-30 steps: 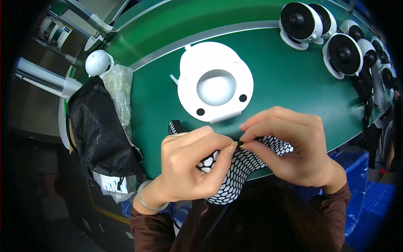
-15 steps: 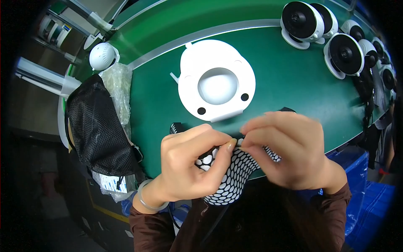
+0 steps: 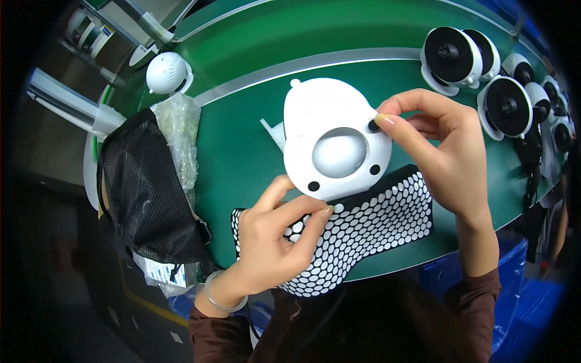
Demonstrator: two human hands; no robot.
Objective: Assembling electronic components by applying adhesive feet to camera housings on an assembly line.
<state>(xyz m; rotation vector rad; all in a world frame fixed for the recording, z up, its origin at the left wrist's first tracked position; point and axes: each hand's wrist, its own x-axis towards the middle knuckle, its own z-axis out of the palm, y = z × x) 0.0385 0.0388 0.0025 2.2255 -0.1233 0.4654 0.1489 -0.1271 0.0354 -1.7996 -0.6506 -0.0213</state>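
My right hand (image 3: 445, 142) has thumb and index finger closed together on a small black round pad (image 3: 374, 126) at the right edge of a white rounded housing (image 3: 318, 100). Two more black round pads sit on the housing's near part, below its large oval opening. My left hand (image 3: 272, 236) pinches the upper edge of a black sheet covered with round white dots (image 3: 387, 215), just in front of the housing. This sheet curves down over the table's near edge, and my left fingers hide part of it.
Several white, black-faced round devices (image 3: 451, 54) stand at the right back. A white ball-shaped device (image 3: 166, 72) is at the left back. Clear bubble wrap (image 3: 178, 133) and a black mesh bag (image 3: 151, 187) lie along the left side of the green table (image 3: 230, 145).
My right hand has moved from the dotted sheet up to the housing's right edge, where a third black pad now shows. My left hand stays on the sheet.
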